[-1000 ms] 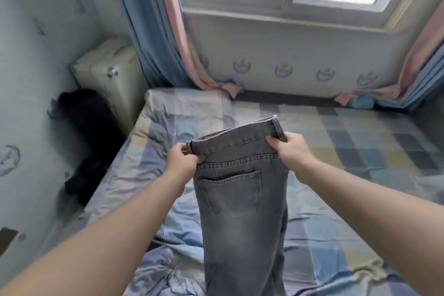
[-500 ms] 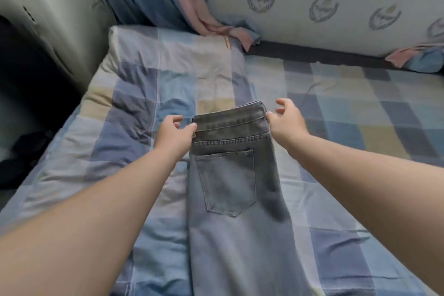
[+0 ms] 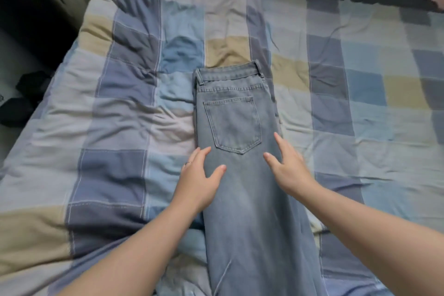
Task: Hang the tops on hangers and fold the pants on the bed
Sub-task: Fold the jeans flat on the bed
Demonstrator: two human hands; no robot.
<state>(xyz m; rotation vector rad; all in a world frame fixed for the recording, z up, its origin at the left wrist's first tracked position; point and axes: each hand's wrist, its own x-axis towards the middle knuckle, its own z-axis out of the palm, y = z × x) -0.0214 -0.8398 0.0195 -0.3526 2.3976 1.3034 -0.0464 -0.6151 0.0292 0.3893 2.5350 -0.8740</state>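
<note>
Head view, looking down. A pair of grey-blue jeans (image 3: 247, 211) is lying flat on the bed (image 3: 120, 127), apparently folded lengthwise so that 1 leg is covering the other, though the lower layer is hidden. The waistband (image 3: 228, 74) is pointing away from the person and 1 back pocket (image 3: 233, 125) is facing up; the legs are running off the lower edge of the view. The left hand (image 3: 199, 182) is resting flat on the left edge of the jeans just below the pocket, fingers straight and released, grasping nothing, with a thin ring (image 3: 188, 163) showing on 1 finger. The right hand (image 3: 287, 170) is pressing flat on the right side of the jeans at about the same level, fingers spread and released. A checked quilt in blue, grey and beige is covering the bed, creasing around the jeans. Dark items (image 3: 24, 94) are lying on the floor beside the bed's left edge.
</note>
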